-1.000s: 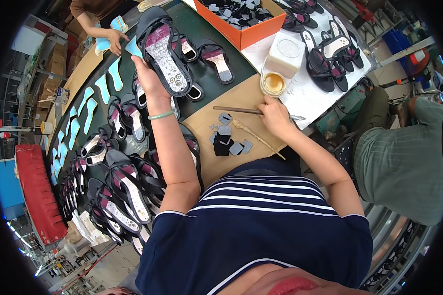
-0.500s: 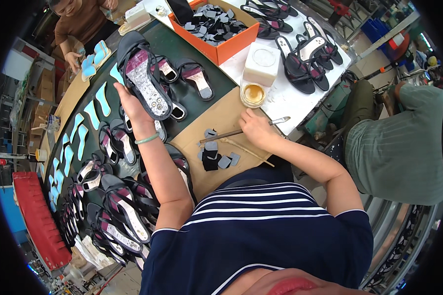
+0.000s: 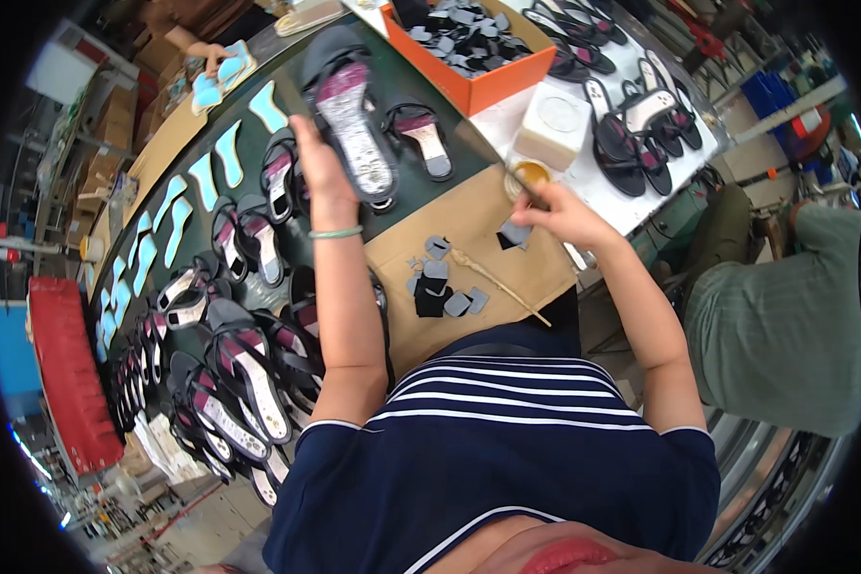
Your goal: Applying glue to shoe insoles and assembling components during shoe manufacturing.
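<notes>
My left hand (image 3: 325, 172) holds up a black sandal (image 3: 356, 129) with a silvery insole marked purple; the fingers pass behind it. In my right hand (image 3: 566, 216) is a thin brush (image 3: 532, 191), at the small tub of amber glue (image 3: 534, 174). Its bristle end is hard to make out. Just below those fingers is a grey-and-black patch (image 3: 514, 233); I cannot tell whether it is held or lying on the brown cardboard (image 3: 402, 244). More grey and black patches (image 3: 435, 287) lie in a loose pile there, beside a glue-crusted stick (image 3: 497, 282).
An orange box (image 3: 478, 88) full of patches stands at the back, near a white block-shaped container (image 3: 553, 126). Finished-looking sandals (image 3: 631, 153) sit at right, and rows of others (image 3: 244, 368) at left with pale blue insole pieces (image 3: 201, 182). Another person's hand (image 3: 206, 55) works at far left.
My right hand has lifted the brush off the cardboard toward the glue tub. A patch now shows below that hand. The view has shifted; the left hand still holds the sandal.
</notes>
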Demonstrator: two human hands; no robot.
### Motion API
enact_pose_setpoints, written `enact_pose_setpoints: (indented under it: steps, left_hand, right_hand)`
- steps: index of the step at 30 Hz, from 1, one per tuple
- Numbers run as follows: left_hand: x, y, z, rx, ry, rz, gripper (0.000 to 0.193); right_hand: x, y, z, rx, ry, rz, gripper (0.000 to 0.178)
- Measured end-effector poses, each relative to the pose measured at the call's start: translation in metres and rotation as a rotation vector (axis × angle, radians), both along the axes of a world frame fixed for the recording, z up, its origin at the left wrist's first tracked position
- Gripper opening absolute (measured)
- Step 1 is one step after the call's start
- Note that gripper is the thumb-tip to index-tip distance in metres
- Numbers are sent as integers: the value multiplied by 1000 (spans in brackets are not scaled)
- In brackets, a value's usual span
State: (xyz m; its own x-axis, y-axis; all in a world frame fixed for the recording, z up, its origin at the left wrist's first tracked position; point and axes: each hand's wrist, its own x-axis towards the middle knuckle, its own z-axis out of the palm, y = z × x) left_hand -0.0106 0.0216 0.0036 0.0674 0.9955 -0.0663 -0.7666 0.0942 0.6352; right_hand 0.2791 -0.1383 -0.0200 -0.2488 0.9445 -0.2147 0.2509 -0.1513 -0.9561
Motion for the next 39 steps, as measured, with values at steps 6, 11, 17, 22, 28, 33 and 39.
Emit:
enact_pose_setpoints:
  steps: [6,11,17,22,28,33,39]
  left_hand:
    - [51,-35,13,87,16,-67,71]
    - [75,-42,-1,116,-14,-208,66]
    - [77,-48,-2,136,28,-262,69]
    - [79,-51,3,108,11,-267,68]
    - [79,-52,3,100,36,-286,67]
    - [89,-66,7,47,-72,-344,68]
    - [85,-49,-17,-123,-116,-250,68]
  right_hand:
    - [-42,3,77,110,368,-295,26]
    - [-66,16,86,157,248,-281,18]
    - [-73,34,72,261,7,-195,16]
    - [-80,36,66,315,-75,-196,14]
    - [-86,31,64,435,-210,-283,19]
    - [-71,21,49,557,-131,-390,28]
    - [-24,-24,99,451,160,-630,16]
